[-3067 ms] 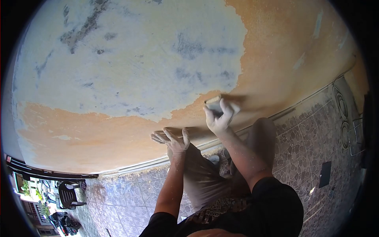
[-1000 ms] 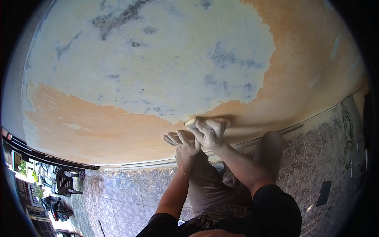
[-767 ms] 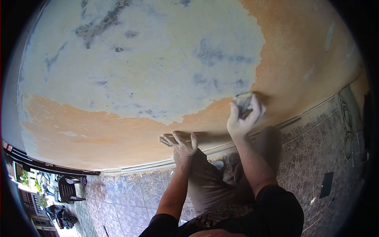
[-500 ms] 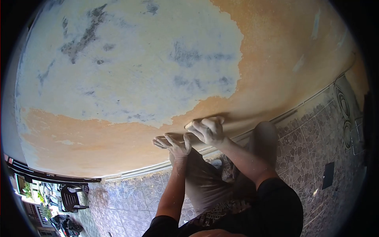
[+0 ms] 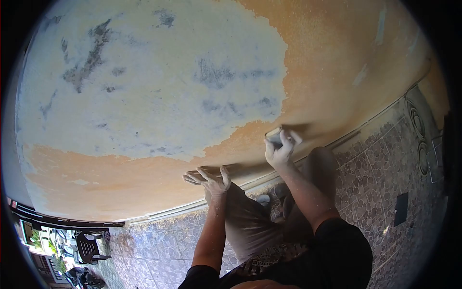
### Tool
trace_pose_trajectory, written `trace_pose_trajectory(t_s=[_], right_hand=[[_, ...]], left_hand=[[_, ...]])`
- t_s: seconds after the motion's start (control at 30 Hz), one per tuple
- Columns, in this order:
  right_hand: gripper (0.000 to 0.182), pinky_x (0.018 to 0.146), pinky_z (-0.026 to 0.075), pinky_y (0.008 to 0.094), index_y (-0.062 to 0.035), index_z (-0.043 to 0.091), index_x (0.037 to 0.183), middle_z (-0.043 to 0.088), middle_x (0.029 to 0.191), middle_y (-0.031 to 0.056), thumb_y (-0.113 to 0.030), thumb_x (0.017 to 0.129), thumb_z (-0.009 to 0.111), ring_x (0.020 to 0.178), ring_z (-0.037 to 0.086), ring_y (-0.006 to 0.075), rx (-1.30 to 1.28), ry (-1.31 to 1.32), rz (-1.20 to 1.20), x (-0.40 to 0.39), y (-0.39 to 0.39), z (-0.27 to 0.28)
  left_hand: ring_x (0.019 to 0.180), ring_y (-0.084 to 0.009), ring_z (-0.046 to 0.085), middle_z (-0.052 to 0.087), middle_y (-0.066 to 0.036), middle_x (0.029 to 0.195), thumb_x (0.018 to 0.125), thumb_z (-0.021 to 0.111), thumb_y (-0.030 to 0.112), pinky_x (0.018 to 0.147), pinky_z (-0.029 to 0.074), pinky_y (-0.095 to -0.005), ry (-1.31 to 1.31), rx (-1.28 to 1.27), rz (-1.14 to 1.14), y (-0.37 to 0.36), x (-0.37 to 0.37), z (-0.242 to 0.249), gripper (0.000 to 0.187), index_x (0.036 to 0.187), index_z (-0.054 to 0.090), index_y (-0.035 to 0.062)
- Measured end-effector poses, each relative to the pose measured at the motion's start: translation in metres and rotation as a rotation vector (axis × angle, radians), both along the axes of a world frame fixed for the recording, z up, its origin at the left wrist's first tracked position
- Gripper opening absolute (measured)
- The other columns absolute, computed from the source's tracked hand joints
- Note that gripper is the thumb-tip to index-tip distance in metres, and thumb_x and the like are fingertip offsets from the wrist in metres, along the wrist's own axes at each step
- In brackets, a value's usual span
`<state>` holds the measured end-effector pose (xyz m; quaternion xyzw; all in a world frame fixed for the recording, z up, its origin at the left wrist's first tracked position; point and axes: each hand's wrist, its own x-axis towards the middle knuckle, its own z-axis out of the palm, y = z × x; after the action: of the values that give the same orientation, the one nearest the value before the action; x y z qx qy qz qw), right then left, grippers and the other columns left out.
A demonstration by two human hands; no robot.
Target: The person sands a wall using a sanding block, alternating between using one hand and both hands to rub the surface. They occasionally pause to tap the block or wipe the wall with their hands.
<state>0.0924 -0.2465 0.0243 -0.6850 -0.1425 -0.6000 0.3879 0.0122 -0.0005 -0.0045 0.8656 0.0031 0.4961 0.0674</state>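
Observation:
In front of me is a wall with a large pale, stripped-looking patch and orange paint around it. Dust whitens both hands. My right hand grips a small sanding block, dark on one face and pale along its edge, close to the wall below the ragged paint border. My left hand rests with spread fingers against the lower orange band, holding nothing. Some fingers of the right hand are slightly smeared by motion.
My bent knee is close to the wall's foot. Stone-patterned floor tiles run along it, with a dark flat rectangle lying there. Coiled hose or cable sits at right. A dark plastic chair stands at lower left.
My right hand has moved right and slightly up along the wall with the block, turning so its dark face shows. The left hand stays nearly in place.

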Motion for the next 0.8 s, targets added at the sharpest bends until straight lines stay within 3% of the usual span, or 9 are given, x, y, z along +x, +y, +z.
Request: trace_pose_trajectory(t_s=[0.1, 0.17, 0.23, 0.3, 0.37, 0.47, 0.53, 0.6, 0.8], right_hand=[[0.071, 0.089, 0.036, 0.0486, -0.0103, 0.046, 0.139, 0.041, 0.122, 0.0149, -0.019, 0.082, 0.088, 0.105, 0.044, 0.0284, -0.17, 0.168, 0.092, -0.026, -0.002, -0.051], [0.068, 0.089, 0.038, 0.0446, -0.005, 0.043, 0.14, 0.044, 0.12, 0.0144, -0.014, 0.086, 0.084, 0.106, 0.044, 0.0263, 0.073, 0.272, 0.205, -0.026, 0.006, -0.042], [0.057, 0.084, 0.049, 0.0351, 0.0014, 0.035, 0.139, 0.05, 0.121, 0.0158, -0.004, 0.095, 0.071, 0.099, 0.056, 0.0194, 0.299, 0.135, 0.216, -0.015, 0.009, 0.06], [0.059, 0.081, 0.043, 0.0286, 0.0016, 0.038, 0.141, 0.041, 0.12, 0.0123, -0.005, 0.094, 0.075, 0.095, 0.048, 0.0148, 0.392, 0.051, 0.249, -0.002, 0.002, 0.139], [0.06, 0.089, 0.047, 0.0361, 0.0045, 0.036, 0.142, 0.049, 0.124, 0.0165, -0.01, 0.096, 0.073, 0.103, 0.053, 0.0204, 0.428, 0.0, 0.304, 0.002, 0.004, 0.172], [0.061, 0.089, 0.047, 0.0409, 0.0032, 0.037, 0.141, 0.043, 0.128, 0.0192, -0.011, 0.094, 0.074, 0.11, 0.047, 0.0246, 0.092, 0.0, -0.109, -0.002, 0.015, 0.1], [0.07, 0.092, 0.039, 0.0528, -0.0022, 0.041, 0.139, 0.043, 0.126, 0.0186, -0.018, 0.086, 0.084, 0.111, 0.044, 0.0341, 0.023, 0.019, 0.065, -0.01, 0.027, -0.006], [0.068, 0.094, 0.035, 0.0526, -0.0033, 0.042, 0.135, 0.049, 0.122, 0.0162, -0.016, 0.084, 0.085, 0.11, 0.046, 0.0328, -0.04, 0.187, 0.106, -0.038, 0.028, -0.049], [0.066, 0.091, 0.039, 0.0387, -0.0007, 0.048, 0.136, 0.051, 0.121, 0.014, -0.016, 0.084, 0.087, 0.102, 0.047, 0.0253, 0.161, 0.055, 0.106, -0.018, 0.029, 0.125]], left_hand=[[0.154, -0.0551, -0.011, -0.009, -0.034, 0.168, 0.098, 0.058, 0.049, 0.119, -0.004, -0.0726, -0.014, 0.001, -0.006, -0.001, 0.0, 0.003, 0.099, 0.165, 0.003, 0.0014], [0.154, -0.0554, -0.012, -0.01, -0.033, 0.168, 0.096, 0.061, 0.049, 0.118, -0.003, -0.0736, -0.006, -0.024, -0.011, -0.001, 0.007, 0.003, 0.101, 0.166, 0.004, 0.0042], [0.154, -0.0557, -0.013, -0.011, -0.033, 0.168, 0.094, 0.063, 0.049, 0.118, -0.002, -0.0746, 0.024, -0.058, -0.019, 0.0, -0.003, -0.002, 0.102, 0.166, 0.005, 0.0071], [0.153, -0.0564, -0.012, -0.009, -0.034, 0.168, 0.094, 0.064, 0.048, 0.118, -0.001, -0.0742, 0.019, -0.056, -0.025, 0.001, -0.003, -0.004, 0.102, 0.166, 0.005, 0.0074], [0.153, -0.0567, -0.011, -0.008, -0.034, 0.167, 0.093, 0.065, 0.049, 0.118, -0.001, -0.0744, 0.009, -0.051, -0.013, 0.002, -0.001, -0.004, 0.104, 0.166, 0.005, 0.007], [0.153, -0.0567, -0.011, -0.008, -0.034, 0.168, 0.092, 0.065, 0.05, 0.118, -0.001, -0.0744, -0.017, -0.025, 0.001, 0.002, -0.001, -0.002, 0.104, 0.166, 0.007, 0.0069], [0.154, -0.0561, -0.012, -0.008, -0.033, 0.168, 0.092, 0.066, 0.05, 0.118, -0.002, -0.0742, -0.008, -0.045, -0.014, 0.0, -0.001, -0.005, 0.104, 0.166, 0.008, 0.0066], [0.154, -0.056, -0.012, -0.008, -0.033, 0.168, 0.091, 0.066, 0.05, 0.118, -0.001, -0.0742, -0.013, -0.045, -0.013, -0.002, -0.006, -0.004, 0.103, 0.166, 0.009, 0.007], [0.153, -0.0574, -0.01, -0.006, -0.034, 0.168, 0.091, 0.068, 0.048, 0.118, 0.0, -0.0756, -0.02, -0.055, -0.019, -0.004, -0.001, 0.0, 0.104, 0.167, 0.009, 0.0091]])
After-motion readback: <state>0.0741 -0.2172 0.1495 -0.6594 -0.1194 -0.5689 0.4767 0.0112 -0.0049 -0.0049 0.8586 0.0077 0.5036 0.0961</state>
